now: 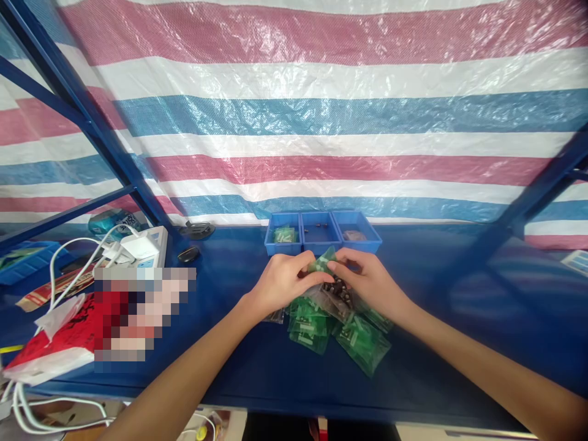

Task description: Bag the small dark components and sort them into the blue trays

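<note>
Between both hands is a small green plastic bag (323, 260) with whitish pieces inside. My left hand (287, 275) pinches its left side between thumb and fingers. On the other side, my right hand (367, 274) grips the bag's right edge, also with thumb and fingers. Below the hands lies a clear bag of small dark parts (339, 295), partly covered by them. Around it, several green bags (309, 327) are piled on the blue table (257, 373), and another green bag (362, 343) lies at the front right of the pile.
Behind the hands stand three joined blue bins: the left bin (283, 244) holds green bags, the middle bin (321, 236) a few dark parts, the right bin (353, 237) pale items. A power strip (156, 251), a red bag (68, 334) and a black mouse (188, 254) lie left.
</note>
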A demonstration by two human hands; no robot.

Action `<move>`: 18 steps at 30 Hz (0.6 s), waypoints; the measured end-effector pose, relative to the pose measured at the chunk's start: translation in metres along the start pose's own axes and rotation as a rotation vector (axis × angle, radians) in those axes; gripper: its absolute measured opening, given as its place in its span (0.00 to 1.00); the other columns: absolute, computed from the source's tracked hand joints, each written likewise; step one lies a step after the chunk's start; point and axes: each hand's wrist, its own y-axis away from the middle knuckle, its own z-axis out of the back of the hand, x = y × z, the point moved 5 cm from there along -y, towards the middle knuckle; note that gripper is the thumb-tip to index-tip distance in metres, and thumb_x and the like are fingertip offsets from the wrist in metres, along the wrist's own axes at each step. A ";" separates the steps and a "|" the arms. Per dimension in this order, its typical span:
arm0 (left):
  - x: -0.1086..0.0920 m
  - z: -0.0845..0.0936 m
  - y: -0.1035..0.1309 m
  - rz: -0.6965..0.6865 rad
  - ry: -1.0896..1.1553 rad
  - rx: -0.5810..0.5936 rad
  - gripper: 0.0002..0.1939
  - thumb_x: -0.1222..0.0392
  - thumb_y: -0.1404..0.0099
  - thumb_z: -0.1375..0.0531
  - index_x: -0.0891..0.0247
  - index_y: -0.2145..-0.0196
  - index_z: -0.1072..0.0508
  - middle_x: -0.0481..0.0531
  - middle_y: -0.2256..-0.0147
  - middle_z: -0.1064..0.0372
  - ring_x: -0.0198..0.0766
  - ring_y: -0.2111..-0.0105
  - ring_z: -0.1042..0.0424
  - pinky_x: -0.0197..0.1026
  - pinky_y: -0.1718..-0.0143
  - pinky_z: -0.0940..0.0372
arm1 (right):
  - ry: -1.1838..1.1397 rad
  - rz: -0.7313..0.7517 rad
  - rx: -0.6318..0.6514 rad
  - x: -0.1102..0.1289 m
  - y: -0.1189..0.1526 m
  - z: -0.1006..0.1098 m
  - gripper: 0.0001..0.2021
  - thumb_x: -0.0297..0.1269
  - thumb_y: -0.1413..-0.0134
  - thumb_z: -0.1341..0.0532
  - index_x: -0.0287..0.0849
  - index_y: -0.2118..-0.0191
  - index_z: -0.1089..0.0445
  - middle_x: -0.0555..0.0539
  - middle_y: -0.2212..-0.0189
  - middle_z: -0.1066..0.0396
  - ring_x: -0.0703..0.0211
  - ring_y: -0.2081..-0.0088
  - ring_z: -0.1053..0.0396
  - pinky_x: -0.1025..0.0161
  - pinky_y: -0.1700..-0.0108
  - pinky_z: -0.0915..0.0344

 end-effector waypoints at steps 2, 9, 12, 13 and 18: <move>0.000 0.000 0.000 0.039 0.077 -0.001 0.24 0.46 0.33 0.35 0.62 0.76 0.40 0.39 0.83 0.43 0.27 0.83 0.44 0.33 0.79 0.52 | 0.005 -0.004 0.010 0.000 0.000 -0.001 0.18 0.51 0.37 0.40 0.43 0.72 0.34 0.51 0.73 0.39 0.61 0.72 0.41 0.62 0.71 0.43; 0.003 -0.002 0.002 0.233 0.429 -0.048 0.25 0.48 0.35 0.34 0.62 0.79 0.42 0.39 0.85 0.47 0.32 0.83 0.31 0.32 0.81 0.41 | 0.009 0.014 -0.009 -0.002 0.000 -0.002 0.19 0.51 0.37 0.39 0.43 0.73 0.34 0.51 0.72 0.40 0.61 0.71 0.40 0.63 0.71 0.42; 0.007 0.002 0.001 0.277 0.452 -0.103 0.26 0.48 0.35 0.35 0.62 0.79 0.44 0.38 0.85 0.49 0.30 0.85 0.34 0.32 0.82 0.43 | -0.045 0.016 0.007 0.003 0.002 -0.002 0.19 0.51 0.39 0.37 0.43 0.74 0.36 0.52 0.74 0.41 0.62 0.73 0.41 0.63 0.72 0.42; 0.008 0.003 0.000 0.286 0.448 -0.111 0.26 0.47 0.34 0.35 0.62 0.79 0.44 0.38 0.85 0.48 0.30 0.85 0.35 0.32 0.82 0.44 | -0.073 0.009 0.017 0.005 0.003 -0.002 0.19 0.51 0.39 0.36 0.43 0.74 0.36 0.53 0.75 0.42 0.63 0.74 0.41 0.64 0.72 0.42; 0.009 0.006 -0.001 0.304 0.330 -0.164 0.18 0.46 0.32 0.38 0.61 0.70 0.36 0.39 0.80 0.42 0.30 0.82 0.35 0.33 0.78 0.40 | -0.230 -0.058 0.021 0.006 0.004 -0.001 0.22 0.55 0.41 0.36 0.44 0.74 0.37 0.54 0.78 0.41 0.62 0.77 0.37 0.63 0.73 0.40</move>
